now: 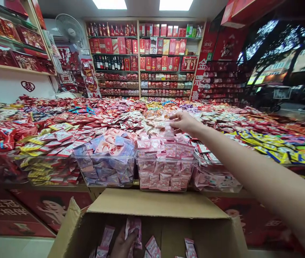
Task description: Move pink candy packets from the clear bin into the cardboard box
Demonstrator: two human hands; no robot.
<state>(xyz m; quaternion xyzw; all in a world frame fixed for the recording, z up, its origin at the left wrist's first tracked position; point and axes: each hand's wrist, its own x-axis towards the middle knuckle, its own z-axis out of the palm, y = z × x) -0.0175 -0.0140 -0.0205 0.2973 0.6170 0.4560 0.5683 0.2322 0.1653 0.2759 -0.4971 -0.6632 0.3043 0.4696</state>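
Candy packets (165,148): glossy pink plastic film. Bins (165,172): clear smooth plastic. Box (158,208): matt brown corrugated cardboard.

Your cardboard box (155,211) sits before the clear bins (165,172) of sweets; behind them, stocked shelves (141,61) line the back wall.

Our left hand (124,245) is cut off by the bottom edge, so we cannot see its whole grip on the pink packets (133,229). The cardboard box (158,206) runs out of frame below. Our right hand's (182,122) fingertips hide among sachets. Shelf labels are too small to read.
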